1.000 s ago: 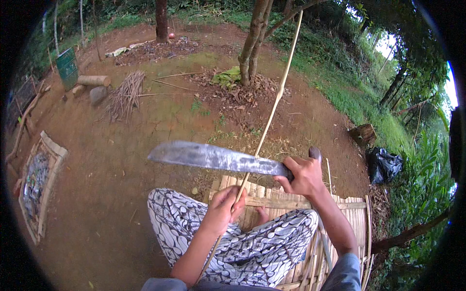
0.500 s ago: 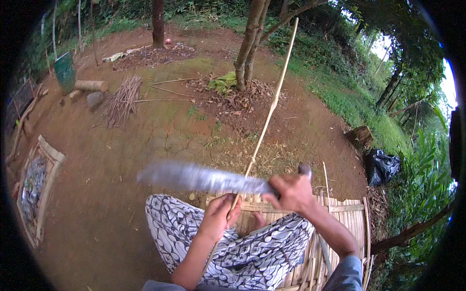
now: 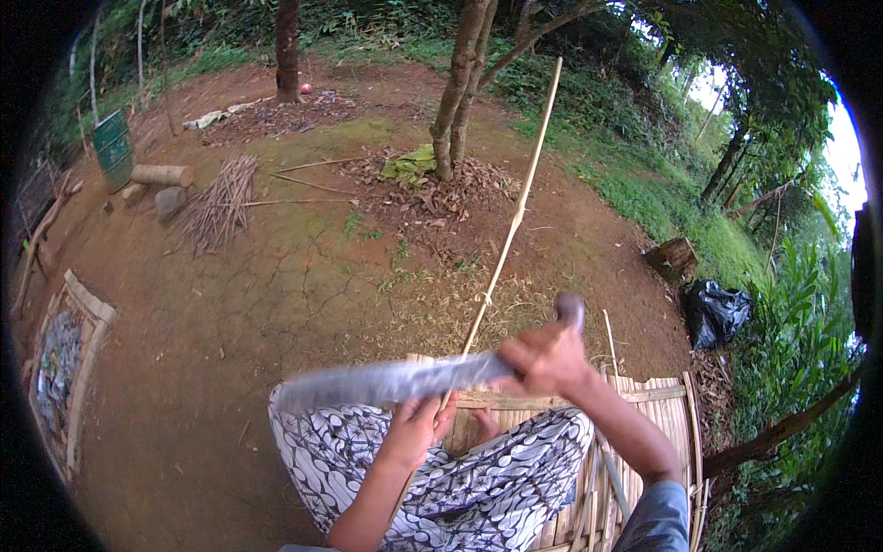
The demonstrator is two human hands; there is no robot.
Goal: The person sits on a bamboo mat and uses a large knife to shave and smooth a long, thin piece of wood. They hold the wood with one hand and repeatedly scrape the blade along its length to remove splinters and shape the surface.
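A long, pale bamboo stick (image 3: 512,225) slants up and away from my lap, with knots along its length. My left hand (image 3: 418,431) is closed round its lower part, above my patterned cloth. In my right hand (image 3: 550,361) I grip the dark handle of a machete (image 3: 395,379), its curved butt showing above my fist. The broad blade lies across the stick just beyond my left fingers, pointing left and smeared by motion. Whether its edge touches the stick I cannot tell.
I sit on a slatted bamboo platform (image 3: 658,419). Ahead stand a tree (image 3: 455,101) with leaf litter and a pile of thin sticks (image 3: 221,202). A black plastic bag (image 3: 717,313) and a stump (image 3: 673,259) are at the right, a green drum (image 3: 113,152) far left.
The machete has come down and nearer to me along the stick, close to my left hand. My left hand keeps its hold. The view has shifted slightly.
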